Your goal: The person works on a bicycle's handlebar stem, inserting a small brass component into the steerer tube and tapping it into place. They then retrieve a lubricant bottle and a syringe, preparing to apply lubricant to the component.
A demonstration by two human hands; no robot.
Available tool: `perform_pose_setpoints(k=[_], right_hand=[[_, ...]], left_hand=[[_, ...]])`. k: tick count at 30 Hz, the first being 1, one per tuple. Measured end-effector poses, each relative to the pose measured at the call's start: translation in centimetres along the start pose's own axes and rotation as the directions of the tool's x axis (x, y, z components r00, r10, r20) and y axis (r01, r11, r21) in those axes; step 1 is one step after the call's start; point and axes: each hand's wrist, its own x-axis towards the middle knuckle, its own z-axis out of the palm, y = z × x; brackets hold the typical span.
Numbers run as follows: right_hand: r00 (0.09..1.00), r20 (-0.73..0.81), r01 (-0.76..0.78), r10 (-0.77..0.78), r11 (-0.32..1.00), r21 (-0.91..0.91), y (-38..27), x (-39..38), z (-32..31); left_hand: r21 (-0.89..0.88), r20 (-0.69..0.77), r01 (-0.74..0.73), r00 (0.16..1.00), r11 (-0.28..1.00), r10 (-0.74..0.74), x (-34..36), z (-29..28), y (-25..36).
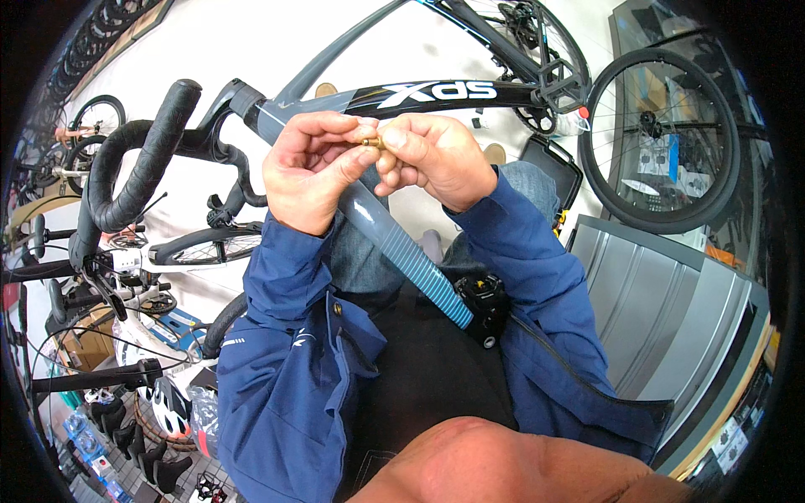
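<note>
Both hands meet at the top middle of my lap, above a grey and black bicycle frame point(394, 243) with blue stripes on its lower tube. My left hand point(306, 168) has thumb and index finger pinched at one end of a small brass-coloured fitting point(372, 143). My right hand point(440, 159) grips the same fitting from the other side with thumb and curled fingers, which partly hide it. A handlebar point(122, 184) wrapped in black tape is left of my hands, attached near the frame's head tube.
A loose wheel point(667, 222) stands at the right by a grey metal cabinet point(650, 302), with an open black case point(566, 178) beside it. At the left are other bicycles, a cardboard box point(88, 339), helmets point(168, 402) and saddles. A further wheel point(562, 42) lies beyond the frame.
</note>
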Motion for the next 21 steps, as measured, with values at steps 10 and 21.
perform_pose_setpoints(k=[10,21], right_hand=[[0.997,0.014,-0.071,0.070,0.996,0.053,0.1,0.1,0.0],[0.999,0.005,-0.043,0.045,0.985,-0.167,0.3,0.0,-0.3]], left_hand=[[0.100,0.118,-0.132,0.986,0.986,0.120,0.1,-1.0,-0.3],[0.379,0.149,-0.251,0.966,0.891,0.209,-0.8,-1.2,0.2]])
